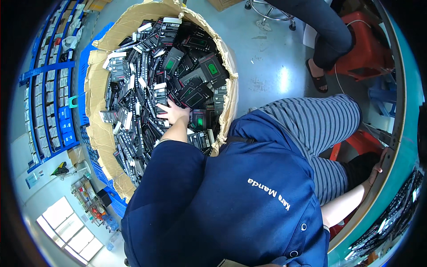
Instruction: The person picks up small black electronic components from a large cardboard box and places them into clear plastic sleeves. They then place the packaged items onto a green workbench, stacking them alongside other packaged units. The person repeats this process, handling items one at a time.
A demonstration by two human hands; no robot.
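My left hand [173,112] reaches into a large cardboard bin [100,80]. Its fingers are spread over a heap of small flat black boxes [144,95], several of which have white ends or a green picture on the face. The palm faces down, and no box is lifted in it. Far to the right, my right hand [376,172] is at the edge of a table [393,144], its fingers bent against the rim and partly hidden.
Blue shelving [49,66] full of small boxes stands at the left, with blue plastic crating [84,89] beside the bin. A person's leg in a sandal [318,75], a red stool [367,51] and a wheeled chair base [271,15] are at the upper right. Glossy black items lie on the green tabletop [407,111].
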